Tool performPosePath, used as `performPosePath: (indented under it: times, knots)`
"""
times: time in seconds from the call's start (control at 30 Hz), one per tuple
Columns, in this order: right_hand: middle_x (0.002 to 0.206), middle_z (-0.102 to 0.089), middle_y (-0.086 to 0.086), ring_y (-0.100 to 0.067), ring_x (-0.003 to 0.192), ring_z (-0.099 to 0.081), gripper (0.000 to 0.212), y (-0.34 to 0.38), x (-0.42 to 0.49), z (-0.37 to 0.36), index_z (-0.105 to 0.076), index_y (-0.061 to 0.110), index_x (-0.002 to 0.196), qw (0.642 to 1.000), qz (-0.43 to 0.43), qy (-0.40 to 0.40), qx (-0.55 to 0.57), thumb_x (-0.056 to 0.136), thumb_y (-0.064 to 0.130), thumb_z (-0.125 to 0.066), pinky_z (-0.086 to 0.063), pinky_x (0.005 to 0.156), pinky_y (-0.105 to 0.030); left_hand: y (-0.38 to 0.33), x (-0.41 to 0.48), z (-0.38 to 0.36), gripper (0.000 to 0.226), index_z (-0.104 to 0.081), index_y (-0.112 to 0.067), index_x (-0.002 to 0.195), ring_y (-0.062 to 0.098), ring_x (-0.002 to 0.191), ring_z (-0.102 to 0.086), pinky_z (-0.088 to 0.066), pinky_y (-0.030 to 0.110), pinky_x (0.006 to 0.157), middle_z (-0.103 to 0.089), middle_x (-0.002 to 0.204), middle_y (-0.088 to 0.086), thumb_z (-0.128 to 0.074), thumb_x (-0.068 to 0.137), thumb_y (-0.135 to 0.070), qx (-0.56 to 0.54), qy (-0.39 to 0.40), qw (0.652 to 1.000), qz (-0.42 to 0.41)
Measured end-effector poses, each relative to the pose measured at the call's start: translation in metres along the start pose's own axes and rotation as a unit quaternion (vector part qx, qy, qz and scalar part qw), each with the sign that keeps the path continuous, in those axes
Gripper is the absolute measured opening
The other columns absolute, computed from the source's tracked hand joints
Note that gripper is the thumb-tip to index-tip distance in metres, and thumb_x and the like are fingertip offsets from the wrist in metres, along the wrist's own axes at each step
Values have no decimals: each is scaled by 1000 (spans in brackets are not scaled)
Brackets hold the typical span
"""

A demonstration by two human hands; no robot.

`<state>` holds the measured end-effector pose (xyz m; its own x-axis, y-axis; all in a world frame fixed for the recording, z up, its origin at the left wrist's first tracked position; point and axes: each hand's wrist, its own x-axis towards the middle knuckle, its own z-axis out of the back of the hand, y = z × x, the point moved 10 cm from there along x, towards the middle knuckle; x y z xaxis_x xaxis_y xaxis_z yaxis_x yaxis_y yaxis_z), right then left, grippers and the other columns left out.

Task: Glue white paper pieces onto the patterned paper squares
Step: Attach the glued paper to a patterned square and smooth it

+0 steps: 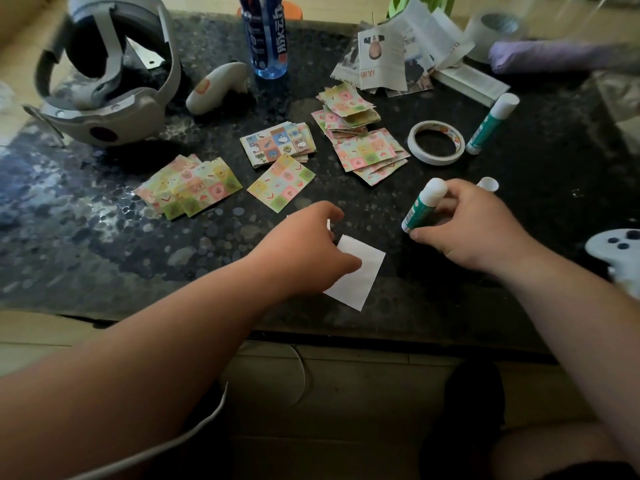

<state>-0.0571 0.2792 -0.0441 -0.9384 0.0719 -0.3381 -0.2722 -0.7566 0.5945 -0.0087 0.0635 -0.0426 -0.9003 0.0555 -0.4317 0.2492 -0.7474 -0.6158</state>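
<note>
The table is cut off left and right. Its near edge runs just below the paper, and bare dark top lies open left of the left hand. That hand covers the paper's left corner, thumb on it and fingers curled with their tips hidden. Just right of the paper, the right hand grips a tilted glue stick, its base hidden. A lone square lies just beyond the left hand. A cap peeks from behind the right hand.

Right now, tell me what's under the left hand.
A white rectangular paper piece on the dark speckled table; the left hand covers part of it and anything else beneath.
</note>
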Motion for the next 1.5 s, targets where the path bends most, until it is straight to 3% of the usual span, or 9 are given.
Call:
performPosePath:
  times: [0.13, 0.27, 0.4, 0.57, 0.77, 1.07, 1.23, 1.4, 1.5]
  knots:
    - [103, -72, -12, -25, 92, -74, 50, -21, -24, -10, -54, 8, 129, 980, -116, 60, 148, 86, 3, -78, -61, 76, -41, 8, 8, -7, 76, -41, -27, 147, 19, 85, -73, -62, 35, 73, -68, 120, 4, -81, 84, -16, -64, 54, 995, 61]
    - [108, -70, -30, -36, 99, -74, 31, -17, -59, -47, -55, -7, 126, 876, -201, 147, 414, 95, -9, -58, -60, 87, -43, 8, 10, -3, 71, -45, -23, 146, 17, 78, -74, -54, 30, 59, -74, 104, 8, -80, 85, -10, -114, 64, 987, 91]
    - [109, -69, -29, -35, 99, -73, 34, -10, -65, -56, -54, -4, 128, 845, -206, 148, 471, 95, -9, -57, -59, 92, -43, 9, 8, -9, 70, -48, -17, 145, 16, 67, -67, -50, 31, 60, -70, 88, 10, -81, 84, -14, -158, 62, 980, 103]
    - [106, -71, -24, -30, 97, -74, 29, -7, -65, -57, -58, -2, 124, 851, -193, 149, 465, 95, -7, -59, -59, 90, -41, 12, 8, -18, 56, -62, -16, 131, 18, 66, -59, -41, 29, 54, -66, 84, 7, -85, 81, -23, -175, 53, 977, 112]
    - [109, -71, -24, -31, 98, -74, 21, -5, -65, -53, -63, -1, 112, 861, -180, 139, 456, 93, -8, -62, -60, 91, -41, 12, 8, -32, 19, -72, -21, 84, 14, 62, -53, -39, 23, 51, -64, 76, 1, -86, 78, -34, -163, 52, 979, 112]
    - [106, -73, -19, -26, 100, -74, 30, -4, -64, -58, -61, 3, 119, 875, -154, 161, 429, 91, -6, -65, -61, 83, -33, 8, 8, -35, 9, -65, -15, 85, 19, 70, -63, -46, 25, 50, -67, 79, 7, -74, 84, -14, -202, 37, 974, 95]
    - [115, -71, -14, -25, 105, -71, 36, 3, -59, -57, -61, 10, 121, 922, -91, 148, 345, 88, 4, -74, -61, 89, -42, 8, 5, -27, 15, -62, -16, 73, 26, 83, -65, -49, 31, 60, -66, 84, 9, -67, 84, -6, -271, 22, 959, 75]
    - [83, -77, -7, -18, 72, -72, 17, 30, -60, -65, -68, 10, 100, 950, -8, 152, 273, 86, 4, -75, -54, 62, -32, 25, -8, -16, 19, -64, -21, 60, 34, 86, -64, -50, 39, 68, -65, 93, 17, -69, 75, -10, -387, 12, 919, 76]
    - [67, -71, -6, -12, 56, -66, 5, 45, -60, -75, -69, 6, 83, 958, 12, 142, 250, 83, 2, -73, -48, 50, -24, 41, -19, -13, 28, -72, -8, 88, 44, 96, -67, -54, 53, 84, -69, 108, 24, -69, 62, -18, -465, 12, 880, 93]
